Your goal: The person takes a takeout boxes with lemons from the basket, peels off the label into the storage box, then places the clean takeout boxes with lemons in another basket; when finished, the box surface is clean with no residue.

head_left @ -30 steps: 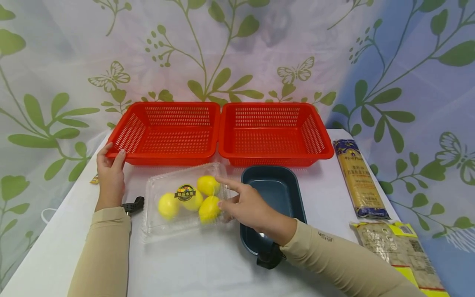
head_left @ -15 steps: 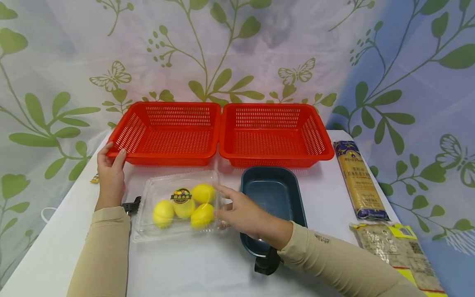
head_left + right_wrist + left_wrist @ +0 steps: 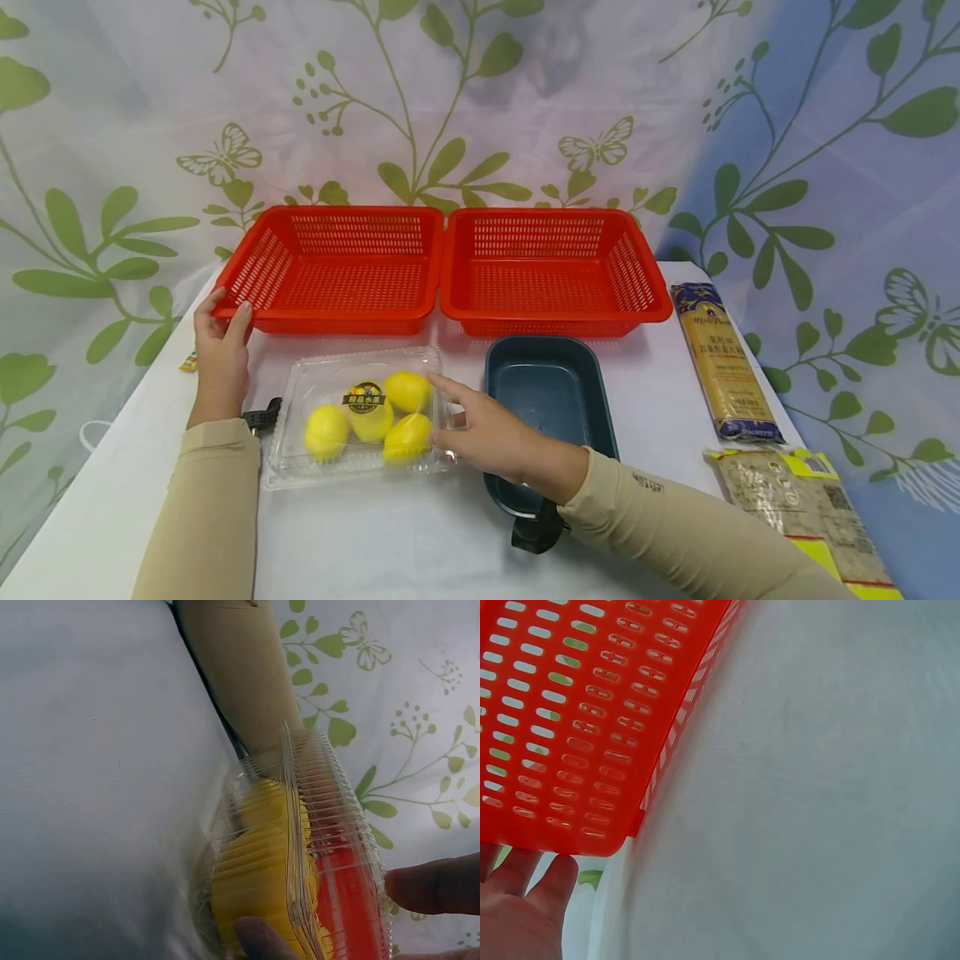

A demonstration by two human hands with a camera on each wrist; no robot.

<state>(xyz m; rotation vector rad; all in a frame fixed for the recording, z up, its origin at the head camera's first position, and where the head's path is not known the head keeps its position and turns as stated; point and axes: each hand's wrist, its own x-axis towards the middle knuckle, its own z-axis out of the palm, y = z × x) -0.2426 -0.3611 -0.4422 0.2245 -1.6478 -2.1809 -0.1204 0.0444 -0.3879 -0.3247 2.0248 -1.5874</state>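
Behind your work, a floral drape (image 3: pixel 525 167) closes off the far side and both flanks of the space; its leaves and butterflies are green on pale fabric. A white-covered table (image 3: pixel 360 542) fills the foreground. Across its far part stand two red baskets, the left basket (image 3: pixel 337 318) and the right basket (image 3: pixel 555 321), side by side with their rims just about meeting.

Nearer, left of centre, is your clear box (image 3: pixel 309 392), with a blue tray (image 3: pixel 588 383) just to its right. At the right edge lie a spaghetti packet (image 3: pixel 727 375) and, nearer, a flat packet (image 3: pixel 806 508).

Your left hand (image 3: pixel 223 354) holds the left basket's near-left corner, thumb and fingers slightly bent; how tightly, you can't tell. Your right hand (image 3: pixel 498 429) spans the box's right end, index finger fairly straight, thumb and fingers either side, apparently a light pinch. The step looks like positioning the box while steadying the basket. A next move would seem to call for an even hold, so the yellow fruits (image 3: pixel 326 432) inside don't roll beneath the round label (image 3: pixel 365 398).
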